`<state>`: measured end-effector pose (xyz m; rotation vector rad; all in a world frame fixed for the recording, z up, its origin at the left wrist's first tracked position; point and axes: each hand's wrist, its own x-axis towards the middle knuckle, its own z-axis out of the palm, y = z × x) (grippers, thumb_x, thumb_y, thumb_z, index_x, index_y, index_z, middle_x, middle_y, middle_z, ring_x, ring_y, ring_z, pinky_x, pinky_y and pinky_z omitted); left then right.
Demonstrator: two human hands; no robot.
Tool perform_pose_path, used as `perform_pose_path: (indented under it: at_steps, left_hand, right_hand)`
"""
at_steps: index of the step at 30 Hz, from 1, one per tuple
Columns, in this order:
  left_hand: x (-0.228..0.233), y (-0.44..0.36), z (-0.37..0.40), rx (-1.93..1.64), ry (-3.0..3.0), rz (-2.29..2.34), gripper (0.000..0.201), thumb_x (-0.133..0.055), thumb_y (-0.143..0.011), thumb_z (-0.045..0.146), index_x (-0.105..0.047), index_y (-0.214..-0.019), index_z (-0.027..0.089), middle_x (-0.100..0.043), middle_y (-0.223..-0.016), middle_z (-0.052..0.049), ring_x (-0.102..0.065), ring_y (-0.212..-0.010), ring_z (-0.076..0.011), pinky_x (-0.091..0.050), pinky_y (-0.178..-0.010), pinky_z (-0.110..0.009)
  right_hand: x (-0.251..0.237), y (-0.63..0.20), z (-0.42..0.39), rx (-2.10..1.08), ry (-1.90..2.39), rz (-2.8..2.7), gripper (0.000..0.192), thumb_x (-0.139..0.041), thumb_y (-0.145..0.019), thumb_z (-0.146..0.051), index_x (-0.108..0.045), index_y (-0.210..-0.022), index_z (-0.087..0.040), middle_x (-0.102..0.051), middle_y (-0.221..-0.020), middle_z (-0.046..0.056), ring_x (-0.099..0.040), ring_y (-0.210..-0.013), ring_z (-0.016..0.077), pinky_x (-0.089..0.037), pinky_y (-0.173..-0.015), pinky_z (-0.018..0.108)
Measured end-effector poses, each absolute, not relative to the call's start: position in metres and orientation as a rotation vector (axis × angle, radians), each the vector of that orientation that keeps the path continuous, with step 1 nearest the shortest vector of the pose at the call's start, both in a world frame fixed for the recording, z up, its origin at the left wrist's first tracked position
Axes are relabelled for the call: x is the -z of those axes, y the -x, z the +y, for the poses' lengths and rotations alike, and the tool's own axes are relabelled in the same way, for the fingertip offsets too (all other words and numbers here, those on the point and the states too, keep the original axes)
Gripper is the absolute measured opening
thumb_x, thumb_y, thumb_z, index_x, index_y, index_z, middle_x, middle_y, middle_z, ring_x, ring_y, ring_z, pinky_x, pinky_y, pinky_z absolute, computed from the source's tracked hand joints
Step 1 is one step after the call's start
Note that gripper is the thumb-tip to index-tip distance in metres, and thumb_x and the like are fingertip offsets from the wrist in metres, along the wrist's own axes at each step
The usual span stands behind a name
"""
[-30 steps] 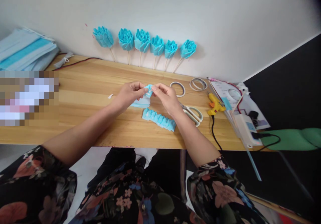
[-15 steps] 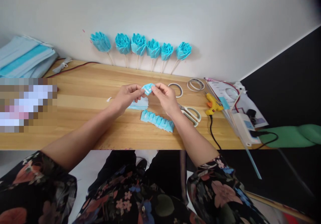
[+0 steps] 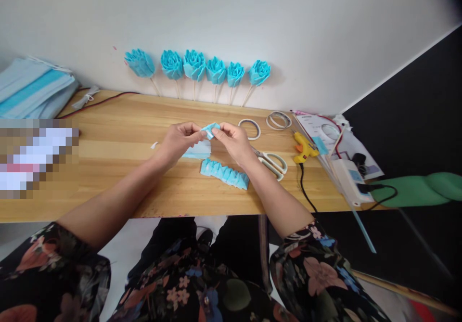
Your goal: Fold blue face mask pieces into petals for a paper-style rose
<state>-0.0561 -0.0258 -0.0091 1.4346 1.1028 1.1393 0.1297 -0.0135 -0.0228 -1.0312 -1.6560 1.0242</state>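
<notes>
A small folded piece of light-blue fabric point(image 3: 211, 130) with white strips on it is pinched between my two hands above the table. My left hand point(image 3: 180, 141) grips its left side with thumb and fingers. On its right side, my right hand point(image 3: 233, 141) holds it, the thumb pressed on the front. Below them lies a flat stack of pale-blue fabric pieces point(image 3: 198, 150), partly hidden by my left hand. Nearer to me is a row of overlapping folded blue petals point(image 3: 224, 173). Scissors point(image 3: 271, 162) with pale handles rest beside my right wrist.
Several blue fabric roses point(image 3: 195, 65) on sticks lean against the wall. Two tape rolls point(image 3: 250, 129) point(image 3: 278, 120) and a yellow glue gun point(image 3: 305, 148) lie right, near a white power strip point(image 3: 352, 180). Blue face masks point(image 3: 34, 87) are piled far left.
The fabric piece has tilted and been folded over further between my fingers, with my right thumb shifted across it. The whole view has moved slightly.
</notes>
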Motion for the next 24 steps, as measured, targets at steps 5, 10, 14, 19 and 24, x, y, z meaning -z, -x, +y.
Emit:
perform_pose_path:
  at_steps: [5, 10, 14, 19, 24]
  left_hand:
    - [0.007, 0.055, -0.027, -1.129, -1.411, 1.068, 0.03, -0.071, -0.076, 0.045, -0.068, -0.068, 0.016, -0.065, -0.067, -0.003, -0.049, -0.058, -0.0104, -0.04, -0.056, -0.025]
    - [0.008, 0.054, -0.028, -1.051, -1.458, 1.083, 0.026, -0.075, -0.071, 0.041, -0.066, -0.068, 0.017, -0.06, -0.063, 0.001, -0.045, -0.055, -0.0088, -0.035, -0.053, -0.023]
    - [0.009, 0.055, -0.028, -1.055, -1.454, 1.096, 0.025, -0.073, -0.071, 0.039, -0.062, -0.065, 0.018, -0.056, -0.06, 0.002, -0.044, -0.054, -0.0088, -0.034, -0.052, -0.023]
    - [0.006, 0.055, -0.031, -1.006, -1.462, 1.079, 0.024, -0.072, -0.07, 0.038, -0.06, -0.064, 0.018, -0.054, -0.06, 0.002, -0.044, -0.055, -0.0094, -0.034, -0.054, -0.024]
    - [0.003, 0.052, -0.036, -0.993, -1.611, 1.04, 0.024, -0.069, -0.075, 0.035, -0.056, -0.062, 0.018, -0.047, -0.059, 0.003, -0.039, -0.056, -0.0091, -0.03, -0.054, -0.025]
  right_hand:
    - [0.017, -0.129, -0.016, -1.008, 1.058, -1.615, 0.038, -0.065, -0.084, -0.056, -0.061, -0.073, -0.02, -0.056, -0.069, -0.003, -0.05, -0.07, 0.0125, -0.04, -0.068, 0.026]
    - [0.018, -0.128, -0.017, -0.997, 1.054, -1.619, 0.039, -0.066, -0.084, -0.057, -0.062, -0.072, -0.02, -0.059, -0.069, -0.002, -0.052, -0.069, 0.0125, -0.041, -0.068, 0.026]
    - [0.02, -0.128, -0.016, -1.028, 1.024, -1.585, 0.045, -0.062, -0.087, -0.062, -0.064, -0.07, -0.02, -0.063, -0.071, 0.0, -0.057, -0.073, 0.014, -0.046, -0.074, 0.028]
    - [0.018, -0.129, -0.016, -1.107, 0.966, -1.55, 0.044, -0.064, -0.084, -0.065, -0.068, -0.079, -0.022, -0.068, -0.081, 0.001, -0.061, -0.08, 0.0148, -0.049, -0.081, 0.029]
    - [0.019, -0.128, -0.018, -1.079, 0.995, -1.603, 0.039, -0.071, -0.08, -0.06, -0.069, -0.08, -0.021, -0.066, -0.078, -0.001, -0.058, -0.075, 0.0136, -0.047, -0.072, 0.027]
